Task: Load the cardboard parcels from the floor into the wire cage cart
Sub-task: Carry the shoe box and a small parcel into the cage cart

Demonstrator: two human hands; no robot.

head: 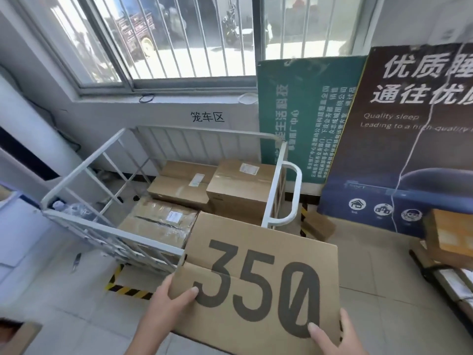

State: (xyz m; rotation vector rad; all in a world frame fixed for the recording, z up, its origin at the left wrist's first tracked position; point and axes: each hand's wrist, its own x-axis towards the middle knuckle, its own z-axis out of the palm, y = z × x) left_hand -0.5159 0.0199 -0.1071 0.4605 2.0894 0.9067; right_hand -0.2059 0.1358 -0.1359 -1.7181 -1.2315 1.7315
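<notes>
I hold a flat cardboard box printed "350" [258, 278] in front of me, its far edge reaching over the near side of the white wire cage cart [112, 226]. My left hand [169, 301] grips its near left corner, thumb on top. My right hand [332, 334] grips the near right corner, thumb on the printed face. Inside the cart lie three cardboard parcels: a taped one at the front left [158, 224], a flat one at the back left [179, 185] and a taller one at the back right [243, 188].
The cart stands under a barred window, with a white handle [294, 190] on its right side. Green [307, 119] and dark blue [409, 139] signboards lean on the wall to the right. More cardboard boxes [450, 234] sit at the right edge. Yellow-black tape [122, 285] marks the tiled floor.
</notes>
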